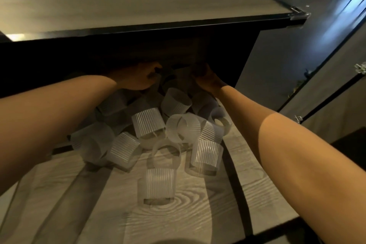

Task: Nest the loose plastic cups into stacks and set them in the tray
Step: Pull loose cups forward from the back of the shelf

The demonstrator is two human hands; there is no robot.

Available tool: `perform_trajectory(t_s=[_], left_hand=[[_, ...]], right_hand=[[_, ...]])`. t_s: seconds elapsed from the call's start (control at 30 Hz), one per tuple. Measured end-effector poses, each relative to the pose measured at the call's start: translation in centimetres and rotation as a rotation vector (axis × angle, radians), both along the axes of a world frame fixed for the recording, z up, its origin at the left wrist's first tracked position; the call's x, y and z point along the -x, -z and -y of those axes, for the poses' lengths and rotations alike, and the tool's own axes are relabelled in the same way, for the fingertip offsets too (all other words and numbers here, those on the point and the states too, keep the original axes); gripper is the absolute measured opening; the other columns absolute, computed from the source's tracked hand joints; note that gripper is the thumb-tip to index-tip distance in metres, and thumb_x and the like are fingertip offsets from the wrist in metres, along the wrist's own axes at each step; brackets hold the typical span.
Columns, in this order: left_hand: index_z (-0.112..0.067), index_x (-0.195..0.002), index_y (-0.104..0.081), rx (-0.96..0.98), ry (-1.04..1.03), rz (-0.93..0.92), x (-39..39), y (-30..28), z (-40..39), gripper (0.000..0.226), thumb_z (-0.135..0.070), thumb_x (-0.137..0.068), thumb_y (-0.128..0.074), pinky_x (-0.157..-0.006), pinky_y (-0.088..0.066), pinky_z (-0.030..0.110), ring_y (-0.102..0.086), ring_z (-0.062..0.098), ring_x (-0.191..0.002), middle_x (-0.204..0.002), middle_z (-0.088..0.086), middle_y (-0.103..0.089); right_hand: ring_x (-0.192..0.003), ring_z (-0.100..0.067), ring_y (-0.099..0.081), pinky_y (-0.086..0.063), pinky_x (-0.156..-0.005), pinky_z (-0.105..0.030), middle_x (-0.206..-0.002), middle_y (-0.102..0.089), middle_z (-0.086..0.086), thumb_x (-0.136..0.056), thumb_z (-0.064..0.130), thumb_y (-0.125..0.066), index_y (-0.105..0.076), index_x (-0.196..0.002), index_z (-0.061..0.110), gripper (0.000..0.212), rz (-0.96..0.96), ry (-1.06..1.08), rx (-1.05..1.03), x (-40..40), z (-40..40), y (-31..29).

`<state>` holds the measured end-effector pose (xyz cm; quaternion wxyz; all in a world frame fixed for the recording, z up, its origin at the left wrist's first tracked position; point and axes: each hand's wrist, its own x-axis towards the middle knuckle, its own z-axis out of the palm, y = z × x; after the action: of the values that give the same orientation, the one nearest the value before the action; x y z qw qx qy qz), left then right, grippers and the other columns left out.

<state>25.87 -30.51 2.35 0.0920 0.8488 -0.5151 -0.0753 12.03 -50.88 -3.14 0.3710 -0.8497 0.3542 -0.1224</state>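
Grip unreadable: left hand and right hand reach into shadow mid-frame. Nearest ribbed cup stands lower centre, loose cups piled behind. Likely light, thin, slick; pinch near rim. No tray visible.

Cups crowded — shelf overhead
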Motion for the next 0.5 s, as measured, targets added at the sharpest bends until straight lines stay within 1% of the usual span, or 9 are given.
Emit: perform_trajectory(t_s=[0.07, 0.1, 0.17, 0.2, 0.3, 0.37, 0.43, 0.5], left_hand=[[-0.011, -0.148, -0.044, -0.017, -0.002, -0.002, 0.0, 0.2, 0.0, 0.046, -0.020, -0.104, -0.050, -0.103, -0.045, 0.039, -0.057, 0.033, -0.121, -0.139, 0.017, -0.055], [-0.010, -0.148, -0.045, -0.023, 0.002, 0.004, 0.0, 0.4, -0.1, 0.046, -0.020, -0.104, -0.049, -0.104, -0.042, 0.037, -0.055, 0.033, -0.124, -0.142, 0.017, -0.052], [-0.008, -0.145, -0.049, -0.027, 0.021, 0.018, 0.1, 0.7, -0.2, 0.043, -0.019, -0.103, -0.051, -0.102, -0.040, 0.035, -0.054, 0.034, -0.124, -0.142, 0.017, -0.050], [-0.007, -0.142, -0.052, -0.023, 0.031, 0.027, 0.0, 0.9, -0.3, 0.041, -0.018, -0.103, -0.052, -0.102, -0.041, 0.036, -0.055, 0.035, -0.122, -0.140, 0.018, -0.051], [-0.007, -0.139, -0.055, -0.041, 0.039, 0.031, -0.2, 1.0, -0.4, 0.038, -0.016, -0.101, -0.054, -0.104, -0.044, 0.041, -0.055, 0.034, -0.119, -0.136, 0.019, -0.053], [-0.009, -0.137, -0.056, -0.068, 0.039, 0.027, -0.1, 0.9, -0.5, 0.037, -0.016, -0.102, -0.053, -0.103, -0.045, 0.045, -0.056, 0.034, -0.117, -0.135, 0.018, -0.052], [-0.010, -0.133, -0.059, -0.084, 0.048, 0.028, -0.1, 0.7, -0.6, 0.033, -0.018, -0.102, -0.052, -0.101, -0.047, 0.046, -0.057, 0.034, -0.114, -0.132, 0.016, -0.053], [-0.015, -0.130, -0.060, -0.096, 0.043, 0.038, -0.1, 0.5, -0.9, 0.030, -0.021, -0.102, -0.052, -0.099, -0.048, 0.047, -0.058, 0.033, -0.112, -0.131, 0.015, -0.053]], right_hand=[[-0.142, -0.027, -0.038, -0.032, -0.109, -0.027, -0.155, -0.039, -0.009, -0.109, 0.027, -0.045, -0.034, -0.154, 0.016, 0.048, -0.017, -0.040, 0.000, -0.1, 0.1, 0.1], [-0.143, -0.028, -0.038, -0.031, -0.111, -0.028, -0.155, -0.039, -0.009, -0.110, 0.024, -0.043, -0.036, -0.154, 0.015, 0.046, -0.030, -0.068, 0.006, -0.2, 0.0, 0.1], [-0.145, -0.029, -0.037, -0.030, -0.116, -0.034, -0.156, -0.039, -0.010, -0.109, 0.022, -0.043, -0.037, -0.154, 0.015, 0.046, -0.050, -0.085, 0.026, -0.3, 0.0, 0.2], [-0.145, -0.029, -0.037, -0.031, -0.116, -0.035, -0.156, -0.040, -0.009, -0.108, 0.022, -0.045, -0.037, -0.154, 0.016, 0.047, -0.051, -0.076, 0.022, -0.2, -0.1, 0.3], [-0.144, -0.028, -0.037, -0.031, -0.114, -0.033, -0.156, -0.040, -0.008, -0.108, 0.023, -0.047, -0.037, -0.154, 0.019, 0.048, -0.059, -0.089, 0.052, 0.1, -0.3, 0.3], [-0.146, -0.029, -0.034, -0.030, -0.115, -0.033, -0.158, -0.035, -0.009, -0.108, 0.026, -0.047, -0.033, -0.155, 0.020, 0.050, -0.080, -0.094, 0.076, 0.3, -0.4, 0.1], [-0.148, -0.030, -0.030, -0.027, -0.117, -0.036, -0.160, -0.031, -0.009, -0.108, 0.028, -0.047, -0.031, -0.156, 0.021, 0.052, -0.098, -0.091, 0.092, 0.6, -0.5, -0.1], [-0.149, -0.030, -0.028, -0.024, -0.119, -0.038, -0.160, -0.031, -0.008, -0.107, 0.029, -0.048, -0.030, -0.156, 0.021, 0.053, -0.110, -0.115, 0.108, 0.8, -0.5, 0.1]])
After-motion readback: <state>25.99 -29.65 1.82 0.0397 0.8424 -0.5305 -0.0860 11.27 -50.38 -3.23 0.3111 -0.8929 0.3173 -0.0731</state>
